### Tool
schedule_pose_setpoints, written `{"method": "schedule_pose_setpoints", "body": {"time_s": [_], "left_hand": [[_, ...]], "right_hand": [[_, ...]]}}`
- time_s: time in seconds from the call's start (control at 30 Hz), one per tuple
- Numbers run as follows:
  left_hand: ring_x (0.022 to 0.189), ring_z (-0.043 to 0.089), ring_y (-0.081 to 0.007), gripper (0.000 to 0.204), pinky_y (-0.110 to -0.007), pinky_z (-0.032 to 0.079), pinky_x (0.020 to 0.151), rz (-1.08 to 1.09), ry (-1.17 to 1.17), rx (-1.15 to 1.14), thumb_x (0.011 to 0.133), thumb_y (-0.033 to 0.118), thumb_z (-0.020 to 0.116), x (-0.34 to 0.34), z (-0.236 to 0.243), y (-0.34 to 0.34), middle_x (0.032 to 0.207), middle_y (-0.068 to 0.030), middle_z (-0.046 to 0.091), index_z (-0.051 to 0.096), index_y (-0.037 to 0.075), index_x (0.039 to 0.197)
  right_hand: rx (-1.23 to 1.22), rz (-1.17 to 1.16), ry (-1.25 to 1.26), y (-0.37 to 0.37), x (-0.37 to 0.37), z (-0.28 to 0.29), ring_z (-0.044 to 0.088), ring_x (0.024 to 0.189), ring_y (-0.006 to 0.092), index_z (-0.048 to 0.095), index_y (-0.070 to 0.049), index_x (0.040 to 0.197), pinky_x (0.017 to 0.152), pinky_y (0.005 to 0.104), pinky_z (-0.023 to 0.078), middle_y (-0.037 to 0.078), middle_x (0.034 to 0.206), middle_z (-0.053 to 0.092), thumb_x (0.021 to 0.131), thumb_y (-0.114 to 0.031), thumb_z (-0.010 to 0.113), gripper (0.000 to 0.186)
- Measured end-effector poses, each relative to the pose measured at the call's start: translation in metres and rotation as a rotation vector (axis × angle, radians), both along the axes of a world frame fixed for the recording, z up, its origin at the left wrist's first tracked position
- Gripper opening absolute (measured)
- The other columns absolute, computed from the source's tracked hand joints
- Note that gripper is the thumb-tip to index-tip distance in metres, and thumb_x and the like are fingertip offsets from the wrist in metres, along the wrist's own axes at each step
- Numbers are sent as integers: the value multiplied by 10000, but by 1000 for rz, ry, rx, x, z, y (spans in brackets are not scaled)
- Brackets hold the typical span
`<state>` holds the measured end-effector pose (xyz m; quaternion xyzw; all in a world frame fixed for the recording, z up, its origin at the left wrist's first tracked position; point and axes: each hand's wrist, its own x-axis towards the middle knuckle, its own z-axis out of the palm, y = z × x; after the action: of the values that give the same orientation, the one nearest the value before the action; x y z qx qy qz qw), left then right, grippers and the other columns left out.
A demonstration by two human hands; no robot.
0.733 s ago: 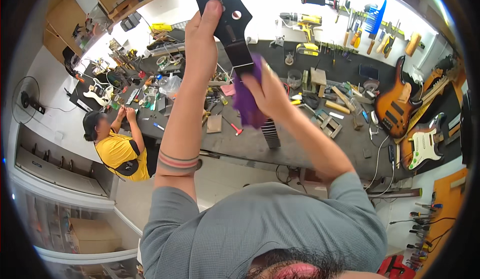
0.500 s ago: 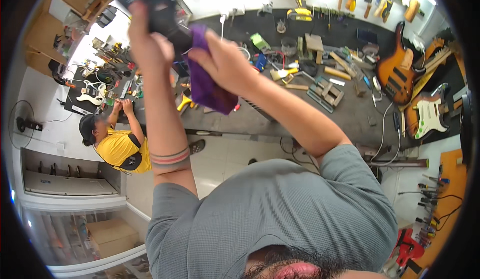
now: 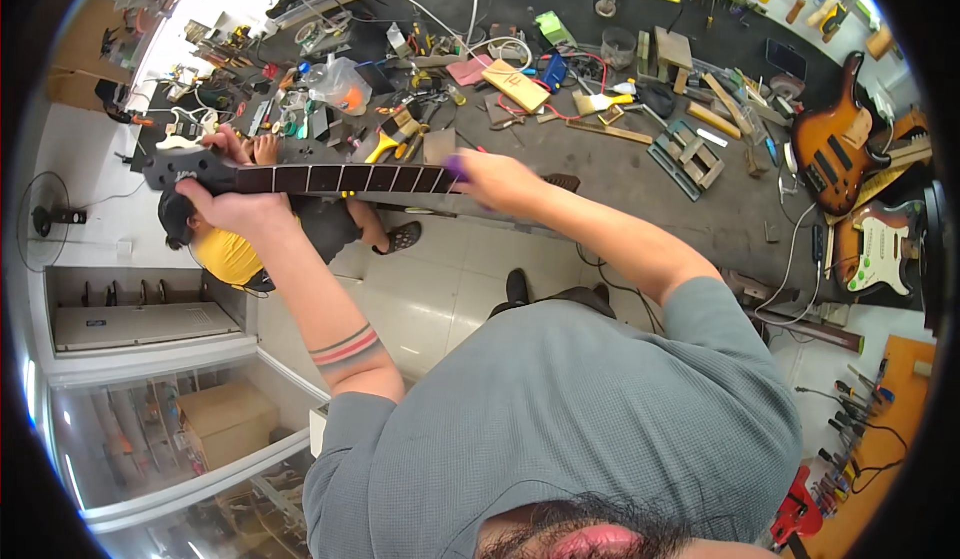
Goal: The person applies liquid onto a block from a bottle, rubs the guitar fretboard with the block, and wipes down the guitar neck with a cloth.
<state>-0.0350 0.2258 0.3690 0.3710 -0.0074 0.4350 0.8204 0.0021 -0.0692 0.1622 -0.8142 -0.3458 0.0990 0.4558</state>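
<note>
While the guitar neck is held across the front of the person, its long axis: nearly level, running left to right, with the fretted face turned toward the camera.
Fan: at the far left, beside the white wall.
Co-worker: at the left, in a yellow top, partly covered by the neck and the person's left forearm.
Headstock: black; forms the left end of the neck, points left and continues the line of the long axis.
Left hand: clamped on the neck where it meets the headstock; the thumb lies on the headstock face.
Fretboard: dark, exposed between the two hands; bright frets cross it roughly square to the long axis.
Purple cloth: small part visible, against the fretboard at the right hand.
Right hand: closed over the cloth and the neck; finger detail is blurred.
Neck end: shows beyond the right wrist, pointing right, at the near edge of the desk in view; contact cannot be told.
Metal vise: on the desk, right of the neck.
Sunburst instrument bodies: two, at the far right, well apart from the neck.
</note>
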Motion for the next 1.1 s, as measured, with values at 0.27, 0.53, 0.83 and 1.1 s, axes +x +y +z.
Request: {"method": "schedule_pose_setpoints", "body": {"time_s": [0.27,0.53,0.83,1.1], "left_hand": [[1144,664,-360,658,-481,570,1118,204,2,130,1172,465,246,-13,2,0,1193,-248,645,488,-134,1292],[1065,679,-323,558,-375,633,873,57,-27,-75,1149,416,358,-24,-32,58,1172,-224,632,485,-103,1308],[1105,641,-308,544,-378,596,859,43,-20,-65,1127,439,405,-32,-70,112,1180,-181,644,560,-62,1273],[947,635,-312,498,-392,592,829,58,-16,-41,1142,432,412,-19,-73,120,1152,-170,664,611,-17,1226]], "right_hand": [[484,-97,-779,129,-22,86,624,1103,331,610,-48,1324,935,449,518,158,1184,632,927,-198,704,435],[90,-228,-393,-19,16,-167,590,1250,417,516,-111,1461,1092,519,470,179,1314,639,690,-99,913,867],[-83,-477,-352,-13,-7,-208,492,1404,438,476,3,1454,1256,540,340,228,1450,534,748,-104,877,819],[260,-147,-541,176,-42,-9,449,1455,449,500,80,1467,1274,547,308,289,1480,507,912,-108,602,594]]}}
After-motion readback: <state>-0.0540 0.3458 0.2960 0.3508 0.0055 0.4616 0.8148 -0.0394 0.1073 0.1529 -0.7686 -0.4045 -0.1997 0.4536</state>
